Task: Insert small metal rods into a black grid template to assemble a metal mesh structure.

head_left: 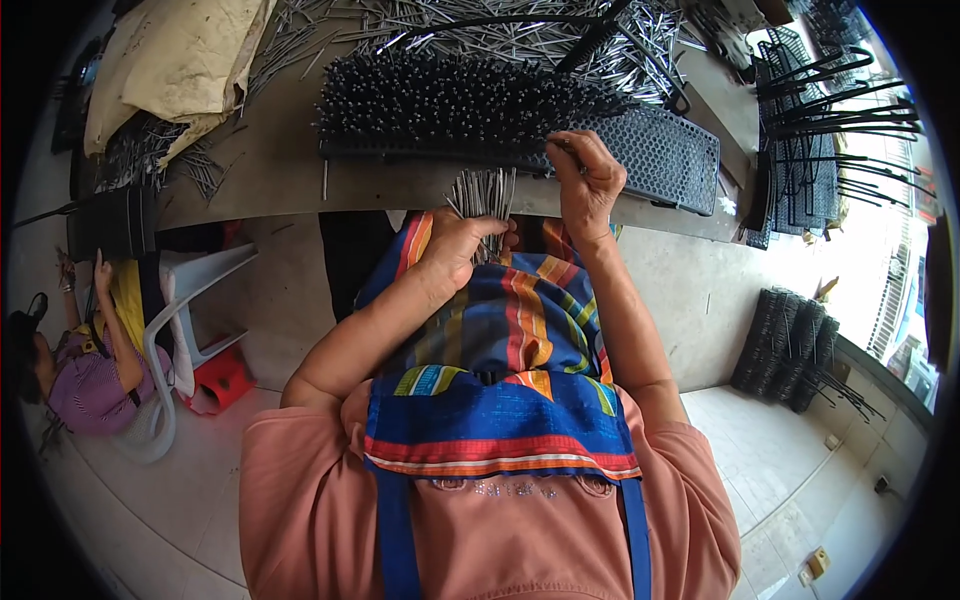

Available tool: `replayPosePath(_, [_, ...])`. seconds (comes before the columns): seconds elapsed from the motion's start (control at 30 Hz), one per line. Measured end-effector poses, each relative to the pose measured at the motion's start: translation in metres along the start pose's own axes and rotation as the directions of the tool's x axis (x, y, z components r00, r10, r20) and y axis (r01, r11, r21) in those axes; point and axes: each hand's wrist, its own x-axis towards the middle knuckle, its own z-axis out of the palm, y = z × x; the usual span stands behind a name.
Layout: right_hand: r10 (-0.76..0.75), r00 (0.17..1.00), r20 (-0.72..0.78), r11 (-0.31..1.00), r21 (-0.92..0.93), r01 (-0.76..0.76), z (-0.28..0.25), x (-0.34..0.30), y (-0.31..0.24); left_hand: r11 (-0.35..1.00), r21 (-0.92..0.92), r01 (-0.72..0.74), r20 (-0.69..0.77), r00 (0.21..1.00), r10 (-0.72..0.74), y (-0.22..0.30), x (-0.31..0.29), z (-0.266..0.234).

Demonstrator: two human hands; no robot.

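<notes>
My left hand (455, 245) is wrapped round a bundle of thin grey metal rods (482, 195), held upright just off the table's front edge, over my striped apron (520, 300). To its right, my right hand (590, 180) is raised at the front edge of a long black perforated rack (665, 155). Its thumb and fingertips are pinched together; whatever they hold is too small to make out. Short rods (430, 105) stand densely in the rack's holes along its left and middle parts. The holes at its right end are bare.
Loose metal rods (500, 40) lie heaped behind the rack, under its thin black handle. A yellowish sheet (190, 60) covers the table's far left. Beyond a white plastic chair (185, 310) a co-worker (100, 380) sits at left. Black racks (800, 150) stand at right.
</notes>
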Motion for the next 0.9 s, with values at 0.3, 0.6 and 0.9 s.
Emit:
replayPosePath(0.3, [0.017,1.000,0.010,0.996,-0.085,-0.016,0.003,0.001,-0.004,0.999,-0.051,0.002,0.009,1.000,-0.002,-0.003,0.003,0.001])
replayPosePath(0.6, [-0.022,1.000,0.016,0.969,-0.246,0.025,0.008,-0.006,-0.006,0.995,-0.100,-0.023,0.050,0.998,0.028,0.001,-0.001,0.001])
replayPosePath(0.9, [-0.069,0.996,0.051,0.933,-0.350,0.082,0.008,0.006,-0.008,0.992,-0.112,-0.051,0.037,0.998,0.056,0.001,0.002,0.003])
